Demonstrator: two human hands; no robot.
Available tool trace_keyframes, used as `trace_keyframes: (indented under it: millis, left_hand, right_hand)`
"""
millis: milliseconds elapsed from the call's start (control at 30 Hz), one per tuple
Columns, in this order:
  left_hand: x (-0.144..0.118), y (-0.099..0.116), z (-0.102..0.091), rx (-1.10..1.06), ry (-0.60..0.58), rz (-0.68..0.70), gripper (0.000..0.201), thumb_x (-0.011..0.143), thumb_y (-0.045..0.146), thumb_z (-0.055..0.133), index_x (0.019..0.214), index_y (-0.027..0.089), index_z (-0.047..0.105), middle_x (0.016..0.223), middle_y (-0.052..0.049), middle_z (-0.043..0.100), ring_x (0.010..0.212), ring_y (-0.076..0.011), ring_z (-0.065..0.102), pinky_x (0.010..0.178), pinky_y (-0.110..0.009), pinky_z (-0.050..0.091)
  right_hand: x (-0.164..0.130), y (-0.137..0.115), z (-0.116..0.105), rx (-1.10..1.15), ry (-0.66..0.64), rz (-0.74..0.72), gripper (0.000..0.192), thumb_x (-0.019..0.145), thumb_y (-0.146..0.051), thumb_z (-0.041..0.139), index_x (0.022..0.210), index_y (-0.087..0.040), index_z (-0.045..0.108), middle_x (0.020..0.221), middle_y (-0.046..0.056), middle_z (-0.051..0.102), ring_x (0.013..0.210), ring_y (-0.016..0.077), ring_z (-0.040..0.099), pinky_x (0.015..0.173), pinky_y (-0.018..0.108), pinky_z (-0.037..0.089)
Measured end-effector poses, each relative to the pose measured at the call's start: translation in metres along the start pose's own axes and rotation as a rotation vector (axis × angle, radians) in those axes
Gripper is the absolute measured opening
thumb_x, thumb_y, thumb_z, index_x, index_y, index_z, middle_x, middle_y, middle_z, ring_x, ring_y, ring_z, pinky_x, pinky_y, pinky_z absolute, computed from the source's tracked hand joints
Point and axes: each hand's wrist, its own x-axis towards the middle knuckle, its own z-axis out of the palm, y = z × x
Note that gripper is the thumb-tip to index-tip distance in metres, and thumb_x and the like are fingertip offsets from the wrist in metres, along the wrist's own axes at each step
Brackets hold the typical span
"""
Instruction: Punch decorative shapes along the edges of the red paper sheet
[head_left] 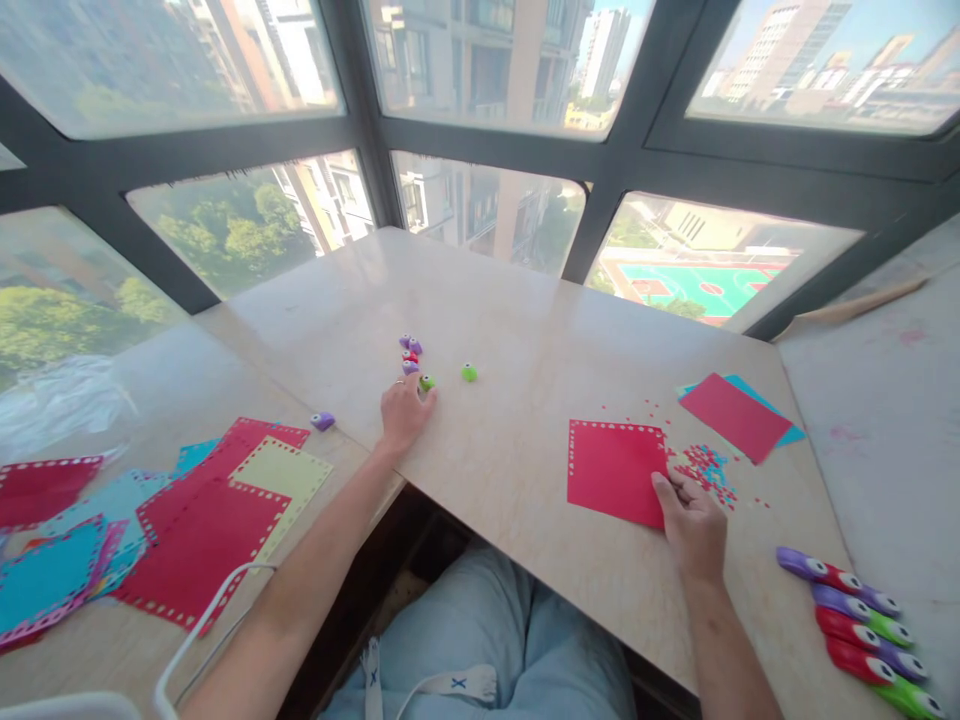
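Observation:
My right hand pinches the lower right edge of a red paper sheet, thumb on top. Small holes run along the sheet's top, left and upper right edges. At the middle of the table, my left hand has its fingers curled at a small green paper punch, partly covered by them. Just beyond those fingers, purple and red punches stand in a short row, among them a red punch. Another green punch sits apart to the right, and a purple punch lies to the left.
Red and blue paper bits are scattered beside the red sheet. Behind them lie a plain red sheet and a blue one. Several punches line the right edge. Punched sheets overlap at left, near a white cable. Windows border the table.

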Motion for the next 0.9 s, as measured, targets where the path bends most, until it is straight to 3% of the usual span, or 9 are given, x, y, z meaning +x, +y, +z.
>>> trace_keyframes:
  millis: [133,267,400,533,733,833,900]
  left_hand:
    - [-0.011,0.008,-0.003,0.021,-0.058,0.057,0.028,0.089,0.039,0.054,0.105,0.016,0.059,0.088,-0.009,0.068,0.082,-0.0256,0.063,0.075,-0.035,0.042]
    - [-0.026,0.022,-0.003,0.032,-0.102,0.215,0.029,0.090,0.045,0.055,0.097,0.017,0.058,0.085,-0.009,0.066,0.081,-0.0246,0.062,0.073,-0.034,0.041]
    - [-0.044,0.047,0.001,0.014,-0.141,0.390,0.036,0.091,0.053,0.054,0.092,0.016,0.057,0.086,-0.009,0.066,0.082,-0.0236,0.061,0.073,-0.033,0.040]
    - [-0.060,0.079,0.007,-0.019,-0.161,0.453,0.042,0.089,0.058,0.054,0.086,0.016,0.057,0.082,-0.008,0.066,0.079,-0.0233,0.061,0.071,-0.033,0.039]
    - [-0.082,0.125,0.021,-0.130,-0.216,0.525,0.045,0.086,0.061,0.058,0.084,0.016,0.058,0.080,-0.007,0.066,0.079,-0.0236,0.061,0.071,-0.034,0.040]
    - [-0.087,0.136,0.028,-0.188,-0.240,0.556,0.047,0.085,0.062,0.058,0.086,0.015,0.060,0.082,-0.008,0.066,0.081,-0.0243,0.062,0.073,-0.035,0.042]
    - [-0.088,0.139,0.031,-0.240,-0.241,0.586,0.049,0.083,0.061,0.062,0.098,0.014,0.061,0.090,-0.009,0.067,0.082,-0.0242,0.063,0.075,-0.036,0.044]
  right_hand:
    - [0.001,0.003,0.001,0.006,-0.006,0.011,0.055,0.071,-0.059,0.061,0.096,-0.012,0.075,0.085,0.013,0.074,0.080,0.0291,0.066,0.075,0.038,0.052]
    - [0.003,0.008,0.001,0.000,-0.019,-0.001,0.054,0.072,-0.060,0.061,0.094,-0.012,0.075,0.083,0.013,0.073,0.076,0.0274,0.065,0.071,0.035,0.051]
    - [0.002,0.007,0.001,0.009,-0.042,-0.001,0.053,0.074,-0.058,0.061,0.096,-0.012,0.075,0.081,0.011,0.073,0.073,0.0254,0.065,0.068,0.033,0.050]
    - [0.000,0.001,0.001,0.055,-0.037,-0.009,0.050,0.074,-0.055,0.061,0.097,-0.013,0.075,0.085,0.010,0.074,0.078,0.0259,0.066,0.072,0.033,0.051]
    - [0.000,-0.002,0.001,0.107,-0.009,-0.001,0.046,0.074,-0.054,0.062,0.092,-0.015,0.075,0.084,0.010,0.074,0.079,0.0263,0.067,0.073,0.034,0.051]
    - [0.001,0.000,0.001,0.132,0.020,0.001,0.045,0.075,-0.054,0.063,0.093,-0.014,0.075,0.084,0.010,0.074,0.079,0.0256,0.065,0.074,0.034,0.051]
    - [0.002,0.002,0.001,0.148,0.019,0.025,0.046,0.075,-0.054,0.063,0.092,-0.013,0.074,0.080,0.009,0.073,0.075,0.0241,0.063,0.072,0.034,0.050]
